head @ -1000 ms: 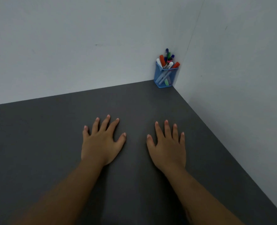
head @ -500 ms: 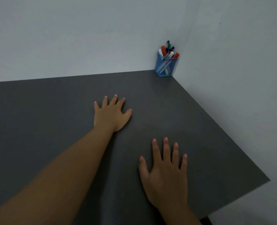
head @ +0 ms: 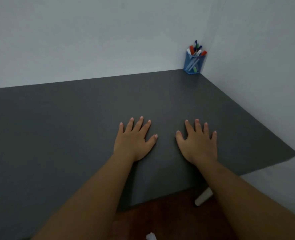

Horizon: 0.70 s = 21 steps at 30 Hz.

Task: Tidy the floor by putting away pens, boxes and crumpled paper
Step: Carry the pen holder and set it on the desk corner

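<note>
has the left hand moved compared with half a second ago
Yes. The left hand has drawn back from the pen holder in the corner and lies level with the right hand on the dark tabletop.

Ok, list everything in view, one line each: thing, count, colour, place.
pen holder: 1, blue see-through, far right corner of the table, against the walls
pens: several, orange, white, blue, green, standing in the holder
table: 1, dark grey, set into the wall corner
white cylinder: 1, below the table's near edge, on the reddish-brown floor
white scrap: 1, bottom edge, unclear
left hand: flat on table, empty
right hand: flat on table, empty
</note>
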Each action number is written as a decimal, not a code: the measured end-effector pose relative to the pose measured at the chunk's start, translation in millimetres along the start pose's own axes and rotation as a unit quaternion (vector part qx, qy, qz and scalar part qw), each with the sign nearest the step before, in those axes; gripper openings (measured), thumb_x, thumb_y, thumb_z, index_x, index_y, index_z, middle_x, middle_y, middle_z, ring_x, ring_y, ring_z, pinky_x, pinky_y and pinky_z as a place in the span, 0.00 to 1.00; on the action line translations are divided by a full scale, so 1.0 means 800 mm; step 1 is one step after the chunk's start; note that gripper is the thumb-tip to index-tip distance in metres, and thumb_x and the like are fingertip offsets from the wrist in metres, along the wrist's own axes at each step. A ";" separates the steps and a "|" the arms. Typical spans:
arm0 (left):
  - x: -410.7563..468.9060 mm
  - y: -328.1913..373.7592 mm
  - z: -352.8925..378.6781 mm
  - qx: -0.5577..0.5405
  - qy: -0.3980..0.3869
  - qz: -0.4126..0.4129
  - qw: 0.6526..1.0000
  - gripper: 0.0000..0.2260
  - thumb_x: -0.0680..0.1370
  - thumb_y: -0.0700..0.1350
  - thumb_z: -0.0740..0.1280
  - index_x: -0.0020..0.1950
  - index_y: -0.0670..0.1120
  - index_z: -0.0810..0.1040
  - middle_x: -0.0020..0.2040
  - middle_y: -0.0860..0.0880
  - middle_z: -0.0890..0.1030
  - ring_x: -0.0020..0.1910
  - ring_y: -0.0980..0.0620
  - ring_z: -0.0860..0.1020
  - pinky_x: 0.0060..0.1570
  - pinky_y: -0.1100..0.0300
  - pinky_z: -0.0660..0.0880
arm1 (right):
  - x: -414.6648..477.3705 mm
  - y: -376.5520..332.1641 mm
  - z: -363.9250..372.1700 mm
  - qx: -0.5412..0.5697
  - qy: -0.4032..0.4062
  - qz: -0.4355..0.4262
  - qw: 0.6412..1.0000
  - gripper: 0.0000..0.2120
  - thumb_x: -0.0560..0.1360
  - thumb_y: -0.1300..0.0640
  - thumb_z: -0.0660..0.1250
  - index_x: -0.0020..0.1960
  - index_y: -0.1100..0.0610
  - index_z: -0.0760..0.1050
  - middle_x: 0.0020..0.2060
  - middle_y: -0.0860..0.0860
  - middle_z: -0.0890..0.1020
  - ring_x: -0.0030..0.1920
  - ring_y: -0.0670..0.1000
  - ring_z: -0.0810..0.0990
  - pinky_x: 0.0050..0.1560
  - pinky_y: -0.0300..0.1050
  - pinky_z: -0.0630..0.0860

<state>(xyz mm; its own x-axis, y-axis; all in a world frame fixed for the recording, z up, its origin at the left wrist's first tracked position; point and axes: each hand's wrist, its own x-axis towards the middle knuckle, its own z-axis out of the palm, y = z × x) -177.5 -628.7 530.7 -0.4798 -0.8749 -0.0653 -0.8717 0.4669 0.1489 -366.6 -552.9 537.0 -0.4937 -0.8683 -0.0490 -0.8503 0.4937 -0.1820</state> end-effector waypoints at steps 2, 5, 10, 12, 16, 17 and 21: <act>-0.019 0.002 0.005 0.002 -0.002 -0.007 1.000 0.31 0.79 0.68 0.43 0.81 0.58 0.45 0.82 0.54 0.45 0.80 0.47 0.43 0.77 0.42 0.41 | -0.003 0.002 0.004 -0.004 0.009 -0.003 1.000 0.33 0.77 0.35 0.45 0.79 0.46 0.52 0.80 0.52 0.52 0.79 0.58 0.47 0.76 0.64 0.44; -0.042 0.003 0.005 0.009 -0.007 -0.011 1.000 0.32 0.79 0.68 0.42 0.81 0.58 0.46 0.82 0.52 0.45 0.80 0.46 0.44 0.76 0.40 0.41 | -0.004 0.007 0.005 0.007 0.025 -0.032 0.999 0.31 0.78 0.38 0.46 0.79 0.49 0.56 0.79 0.54 0.55 0.79 0.57 0.50 0.76 0.64 0.46; -0.073 0.004 0.003 0.014 -0.020 -0.026 0.999 0.33 0.78 0.71 0.42 0.80 0.60 0.46 0.82 0.52 0.46 0.80 0.45 0.45 0.76 0.38 0.42 | -0.031 0.005 0.009 -0.009 0.009 -0.086 0.996 0.31 0.79 0.38 0.44 0.79 0.48 0.54 0.79 0.54 0.54 0.79 0.58 0.51 0.76 0.61 0.47; -0.095 0.005 0.007 0.026 -0.018 -0.031 0.999 0.34 0.77 0.72 0.42 0.81 0.59 0.47 0.82 0.51 0.47 0.80 0.44 0.46 0.75 0.37 0.43 | -0.058 0.005 0.016 -0.022 0.003 -0.093 0.995 0.31 0.79 0.37 0.44 0.79 0.46 0.53 0.80 0.53 0.53 0.79 0.58 0.51 0.76 0.62 0.47; -0.167 0.013 0.017 0.041 0.014 -0.024 0.999 0.34 0.78 0.71 0.42 0.81 0.57 0.49 0.82 0.50 0.49 0.80 0.44 0.49 0.75 0.37 0.45 | -0.135 0.018 0.026 -0.018 0.055 -0.135 0.989 0.29 0.80 0.38 0.44 0.78 0.48 0.57 0.78 0.54 0.58 0.78 0.58 0.55 0.75 0.64 0.49; -0.196 0.014 0.022 0.049 0.032 -0.011 0.998 0.33 0.78 0.70 0.42 0.81 0.57 0.49 0.82 0.50 0.50 0.80 0.44 0.49 0.76 0.38 0.46 | -0.164 0.025 0.030 -0.008 0.075 -0.151 0.986 0.28 0.80 0.39 0.45 0.77 0.48 0.59 0.78 0.54 0.60 0.78 0.57 0.56 0.75 0.64 0.49; -0.338 0.006 0.050 0.087 0.105 0.037 0.990 0.32 0.80 0.68 0.45 0.80 0.54 0.53 0.81 0.49 0.56 0.79 0.44 0.56 0.76 0.41 0.52 | -0.285 0.067 0.050 -0.047 0.124 -0.184 0.974 0.28 0.81 0.40 0.49 0.79 0.47 0.54 0.78 0.54 0.60 0.78 0.58 0.55 0.76 0.62 0.51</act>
<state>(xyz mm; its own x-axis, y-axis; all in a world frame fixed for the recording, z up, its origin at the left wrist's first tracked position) -56.1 -384.7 509.6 -0.5273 -0.8365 0.1488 -0.8478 0.5296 -0.0277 -292.2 -330.7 499.3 -0.1714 -0.9546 0.2437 -0.9852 0.1641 -0.0502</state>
